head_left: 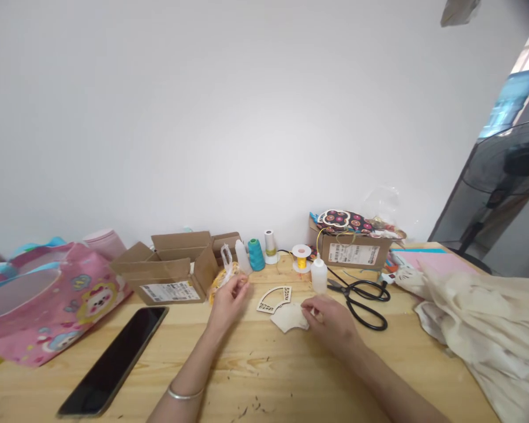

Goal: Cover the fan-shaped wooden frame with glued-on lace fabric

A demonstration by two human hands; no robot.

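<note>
Fretwork (pixel 267 306) lies on a wooden table (pixel 229 376) before a white wall (pixel 255 117).

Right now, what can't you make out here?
In the head view:
Cream fan-shaped piece: right end, hidden by the right hand.
Left hand: whether its fingertips hold anything; too small and blurred.
Shipping label on the cardboard box at right: print too small.
Pink tote bag: left side, cut off by the left edge.

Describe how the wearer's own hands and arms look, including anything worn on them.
The left hand and right hand are ungloved, and no sleeves show. A thin, plain, silver-coloured bangle circles the left forearm; nothing worn shows on the right forearm.
</note>
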